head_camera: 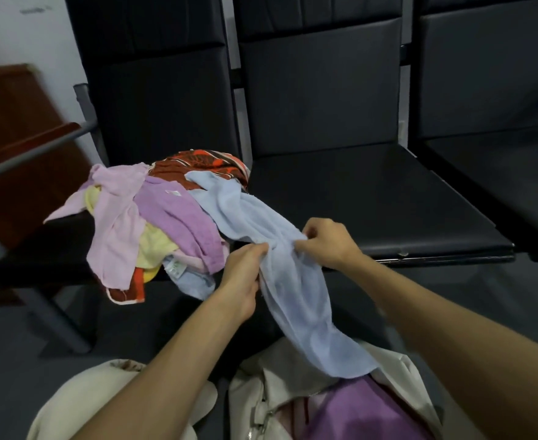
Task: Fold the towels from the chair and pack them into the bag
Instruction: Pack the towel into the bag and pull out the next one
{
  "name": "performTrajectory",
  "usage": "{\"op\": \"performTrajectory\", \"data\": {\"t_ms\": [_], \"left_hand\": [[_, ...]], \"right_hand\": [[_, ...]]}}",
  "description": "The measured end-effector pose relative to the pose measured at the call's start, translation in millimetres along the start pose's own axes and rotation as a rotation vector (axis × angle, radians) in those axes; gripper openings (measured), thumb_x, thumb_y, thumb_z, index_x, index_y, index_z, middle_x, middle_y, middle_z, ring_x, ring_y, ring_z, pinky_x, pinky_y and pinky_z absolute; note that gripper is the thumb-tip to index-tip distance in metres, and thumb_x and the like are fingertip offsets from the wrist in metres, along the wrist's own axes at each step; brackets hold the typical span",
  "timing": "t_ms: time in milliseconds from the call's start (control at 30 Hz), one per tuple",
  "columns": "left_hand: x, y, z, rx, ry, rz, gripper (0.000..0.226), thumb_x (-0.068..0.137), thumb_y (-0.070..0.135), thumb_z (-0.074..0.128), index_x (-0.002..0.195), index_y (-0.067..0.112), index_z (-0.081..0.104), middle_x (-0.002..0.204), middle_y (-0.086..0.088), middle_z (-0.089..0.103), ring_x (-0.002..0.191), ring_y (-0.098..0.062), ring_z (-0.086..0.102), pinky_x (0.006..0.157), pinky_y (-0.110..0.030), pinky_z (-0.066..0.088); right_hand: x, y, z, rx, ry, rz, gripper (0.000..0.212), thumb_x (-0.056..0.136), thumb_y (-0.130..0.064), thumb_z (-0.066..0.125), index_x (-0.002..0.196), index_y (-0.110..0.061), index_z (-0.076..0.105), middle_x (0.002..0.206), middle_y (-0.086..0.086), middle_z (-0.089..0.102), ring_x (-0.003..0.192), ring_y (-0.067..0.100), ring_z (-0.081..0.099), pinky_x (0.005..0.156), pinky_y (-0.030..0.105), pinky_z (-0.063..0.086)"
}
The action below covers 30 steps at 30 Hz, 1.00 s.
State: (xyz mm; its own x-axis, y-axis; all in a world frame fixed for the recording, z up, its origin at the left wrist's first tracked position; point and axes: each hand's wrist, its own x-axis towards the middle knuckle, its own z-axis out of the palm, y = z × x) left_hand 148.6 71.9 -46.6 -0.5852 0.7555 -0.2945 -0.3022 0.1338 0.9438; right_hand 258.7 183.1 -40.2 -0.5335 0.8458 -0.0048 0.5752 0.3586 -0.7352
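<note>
- A row of black padded chairs (321, 100) fills the top of the view, from 10 to 2 o'clock. The middle seat (372, 201), at 2 o'clock from the hands, carries nothing but one end of a towel, so it looks like the best flat place to fold.
- A dark floor (172, 325) runs under the seats, with open room between the seat fronts and the person.
- A pile (153, 217) of loose towels, pink, purple, yellow and an orange print, sits on the left seat at 9 o'clock. Some hang over the front edge and could probably slide off if tugged.
- A blue towel (293, 296) stretches from the pile's right side at 11 o'clock down to the bag at 6 o'clock. It is bunched where the hands hold it, and its lower end drapes over the bag's mouth. It is not folded yet.
- A cream bag (274, 389) lies open at 6 o'clock, close to the person, with a purple towel (362, 414) inside. Kept this near, it needs only a short reach for packing.
- A grey armrest (23, 160) bounds the left seat at 9 o'clock.
- The left hand (242, 277) pinches the blue towel's near edge between fingertips and thumb.
- The right hand (324, 242), just beside it at 3 o'clock, pinches the same gathered edge with curled fingers. Likely both are searching for corners, to spread the cloth.
</note>
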Motion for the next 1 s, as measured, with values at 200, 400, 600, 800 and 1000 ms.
{"op": "performTrajectory", "data": {"t_ms": [200, 400, 600, 800, 1000], "left_hand": [[-4, 13, -17, 0.058, 0.051, 0.034, 0.011, 0.087, 0.010, 0.058, 0.084, 0.014, 0.067, 0.085, -0.002, 0.068, 0.085, -0.020, 0.063, 0.073, -0.031, 0.051], [-11, 11, -38, 0.220, 0.000, 0.101, 0.019, 0.100, 0.011, 0.044, 0.098, 0.008, 0.063, 0.103, -0.008, 0.067, 0.093, -0.022, 0.064, 0.065, -0.028, 0.053], [-16, 24, -54, 0.314, 0.087, 0.238, 0.022, 0.102, 0.019, 0.039, 0.116, 0.015, 0.056, 0.121, -0.006, 0.060, 0.108, -0.026, 0.058, 0.072, -0.037, 0.057], [-27, 30, -56, 0.466, 0.057, 0.284, 0.021, 0.100, 0.026, 0.042, 0.101, 0.015, 0.060, 0.108, -0.004, 0.063, 0.103, -0.025, 0.058, 0.091, -0.052, 0.051], [-32, 35, -58, 0.513, 0.041, 0.365, 0.016, 0.100, 0.021, 0.042, 0.091, 0.022, 0.055, 0.090, 0.011, 0.056, 0.087, -0.011, 0.052, 0.085, -0.035, 0.044]], "right_hand": [[-12, 10, -40, 0.393, 0.006, 0.109, 0.010, 0.079, -0.001, 0.065, 0.073, -0.008, 0.063, 0.072, 0.007, 0.062, 0.069, 0.020, 0.060, 0.061, 0.032, 0.054], [-29, 39, -66, 0.280, 0.030, 0.219, 0.036, 0.070, 0.000, 0.080, 0.101, -0.009, 0.064, 0.097, 0.010, 0.067, 0.090, 0.026, 0.067, 0.073, 0.039, 0.059], [-45, 46, -72, -0.038, -0.058, 0.329, 0.038, 0.060, -0.018, 0.088, 0.087, 0.002, 0.070, 0.087, 0.016, 0.070, 0.087, 0.031, 0.067, 0.075, 0.039, 0.055], [-59, 30, -91, 0.248, -0.127, 0.314, 0.053, 0.061, -0.031, 0.089, 0.102, -0.004, 0.070, 0.097, 0.012, 0.074, 0.093, 0.029, 0.071, 0.086, 0.043, 0.057], [-65, 37, -102, 0.615, 0.101, 0.316, 0.063, 0.074, -0.055, 0.074, 0.114, -0.008, 0.066, 0.114, 0.010, 0.067, 0.106, 0.028, 0.064, 0.095, 0.046, 0.051]]}}
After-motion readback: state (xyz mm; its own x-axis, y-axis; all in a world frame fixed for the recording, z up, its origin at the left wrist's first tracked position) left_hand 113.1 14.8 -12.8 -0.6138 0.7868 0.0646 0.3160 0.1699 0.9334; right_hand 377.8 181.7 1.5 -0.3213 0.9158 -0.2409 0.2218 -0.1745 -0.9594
